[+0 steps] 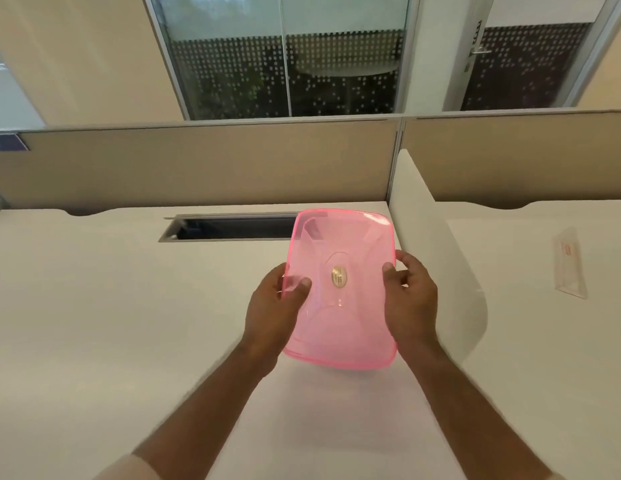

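Observation:
A translucent pink plastic container lid [340, 317], rectangular with rounded corners and a small gold oval sticker at its centre, is held above the white desk [111, 306]. My left hand [274, 306] grips its left edge, thumb on top and fingers beneath. My right hand [409, 296] grips its right edge the same way. The lid is tilted, its far end higher.
A white divider panel [437, 251] stands just right of the lid. An open cable slot [229, 228] lies in the desk behind it. A beige partition [198, 164] closes the back. A clear plastic sleeve [570, 263] lies on the neighbouring desk at the right.

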A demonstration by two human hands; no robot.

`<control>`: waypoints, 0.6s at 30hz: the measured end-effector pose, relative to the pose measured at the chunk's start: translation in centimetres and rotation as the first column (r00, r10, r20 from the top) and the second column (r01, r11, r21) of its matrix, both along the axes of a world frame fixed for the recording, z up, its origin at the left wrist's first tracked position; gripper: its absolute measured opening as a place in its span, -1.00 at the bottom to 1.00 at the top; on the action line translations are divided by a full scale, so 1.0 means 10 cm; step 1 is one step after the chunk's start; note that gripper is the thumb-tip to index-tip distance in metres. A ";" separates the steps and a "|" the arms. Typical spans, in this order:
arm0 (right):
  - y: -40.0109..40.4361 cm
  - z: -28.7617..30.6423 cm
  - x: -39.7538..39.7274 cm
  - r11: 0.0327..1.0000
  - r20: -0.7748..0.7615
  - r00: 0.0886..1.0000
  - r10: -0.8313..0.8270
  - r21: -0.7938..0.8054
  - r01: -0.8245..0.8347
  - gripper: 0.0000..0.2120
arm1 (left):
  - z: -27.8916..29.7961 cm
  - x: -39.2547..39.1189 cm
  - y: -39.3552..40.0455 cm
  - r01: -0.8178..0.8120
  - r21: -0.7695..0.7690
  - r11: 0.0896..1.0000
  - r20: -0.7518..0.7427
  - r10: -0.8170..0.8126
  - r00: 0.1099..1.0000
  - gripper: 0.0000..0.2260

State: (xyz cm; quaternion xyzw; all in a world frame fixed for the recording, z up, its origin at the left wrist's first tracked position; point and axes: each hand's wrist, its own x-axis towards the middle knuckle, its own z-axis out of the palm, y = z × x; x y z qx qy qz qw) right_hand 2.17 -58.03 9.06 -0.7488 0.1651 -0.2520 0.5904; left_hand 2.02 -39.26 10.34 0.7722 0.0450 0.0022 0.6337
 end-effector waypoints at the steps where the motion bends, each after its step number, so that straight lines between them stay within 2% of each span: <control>1: -0.01 -0.03 0.01 0.997 -0.013 1.000 -0.007 -0.076 0.006 -0.74 | -0.06 0.05 -0.06 -0.018 0.061 0.998 -0.009 0.019 1.000 -0.79; 4: -0.08 -0.10 0.07 0.965 -0.071 0.997 0.007 -0.262 -0.026 -0.72 | -0.26 0.17 -0.20 -0.035 0.147 0.989 -0.014 0.038 0.999 -0.76; 9: -0.09 -0.21 0.23 0.924 -0.176 0.984 0.011 -0.375 -0.077 -0.60 | -0.53 0.33 -0.30 -0.065 0.326 0.943 0.070 0.044 0.997 -0.73; 14: -0.08 -0.29 0.35 0.891 -0.310 0.951 0.008 -0.429 -0.148 -0.51 | -0.66 0.40 -0.29 -0.045 0.409 0.911 0.047 0.029 0.998 -0.69; 18: -0.03 -0.34 0.38 0.820 -0.328 0.943 -0.054 -0.554 -0.146 -0.56 | -0.68 0.51 -0.26 -0.059 0.513 0.856 0.005 0.066 0.998 -0.64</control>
